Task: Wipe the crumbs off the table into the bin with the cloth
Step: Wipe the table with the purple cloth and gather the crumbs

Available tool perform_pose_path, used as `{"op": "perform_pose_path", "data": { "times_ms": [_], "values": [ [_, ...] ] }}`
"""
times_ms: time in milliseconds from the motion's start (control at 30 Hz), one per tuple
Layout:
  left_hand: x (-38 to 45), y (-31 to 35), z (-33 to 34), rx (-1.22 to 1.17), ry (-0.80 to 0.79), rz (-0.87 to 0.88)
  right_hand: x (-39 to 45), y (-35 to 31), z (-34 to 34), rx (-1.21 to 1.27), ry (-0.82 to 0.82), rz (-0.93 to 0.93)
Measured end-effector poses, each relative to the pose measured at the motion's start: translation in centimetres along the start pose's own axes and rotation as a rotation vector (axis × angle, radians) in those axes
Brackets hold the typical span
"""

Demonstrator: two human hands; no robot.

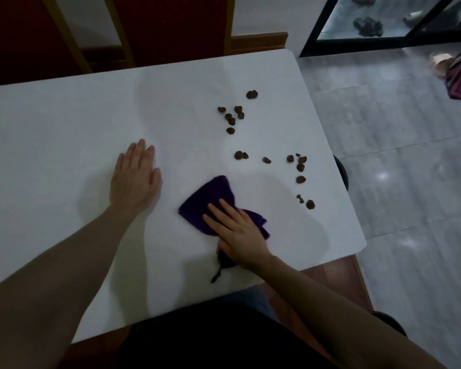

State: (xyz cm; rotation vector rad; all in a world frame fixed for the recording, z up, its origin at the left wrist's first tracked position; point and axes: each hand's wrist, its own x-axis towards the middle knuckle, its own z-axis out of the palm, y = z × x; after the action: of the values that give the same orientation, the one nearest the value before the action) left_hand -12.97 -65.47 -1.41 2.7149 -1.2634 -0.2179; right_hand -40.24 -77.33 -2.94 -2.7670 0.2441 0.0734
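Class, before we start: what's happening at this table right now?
A person works at a white table. The right hand presses flat on a purple cloth near the front edge; the left hand rests flat on the bare top. Brown crumbs lie scattered beyond the cloth, toward the table's right side, none touching it.

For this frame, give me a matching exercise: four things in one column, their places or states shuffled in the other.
1 left hand
2 right hand
3 purple cloth
4 crumbs

a scattered toward the right edge of the table
b pressing on the cloth
c crumpled under a hand
d flat on the bare table

Pairs: 1-d, 2-b, 3-c, 4-a
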Motion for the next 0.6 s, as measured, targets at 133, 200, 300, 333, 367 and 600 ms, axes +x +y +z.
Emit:
{"op": "perform_pose_path", "data": {
  "times_ms": [133,200,300,333,367,600],
  "values": [
    [1.8,-3.1,-0.4,0.026,-0.04,-0.007,7.2,-1.6,-0.3,-0.022,-0.033,-0.048],
    [2.7,-4.4,-0.3,0.035,-0.079,-0.011,11.0,-1.4,-1.1,-0.03,-0.019,-0.007],
    [3.0,-5.4,-0.1,0.033,-0.106,0.01,15.0,-0.7,-2.2,-0.027,0.029,0.133],
    [2.9,-5.5,0.0,0.023,-0.106,0.013,15.8,-0.3,-2.5,-0.029,0.048,0.181],
    [2.8,-5.5,0.0,0.015,-0.103,0.012,16.3,0.1,-2.7,-0.032,0.07,0.225],
    [2.6,-5.5,0.2,-0.012,-0.08,0.002,14.8,2.9,-3.7,-0.005,0.2,0.531]
  ]
}}
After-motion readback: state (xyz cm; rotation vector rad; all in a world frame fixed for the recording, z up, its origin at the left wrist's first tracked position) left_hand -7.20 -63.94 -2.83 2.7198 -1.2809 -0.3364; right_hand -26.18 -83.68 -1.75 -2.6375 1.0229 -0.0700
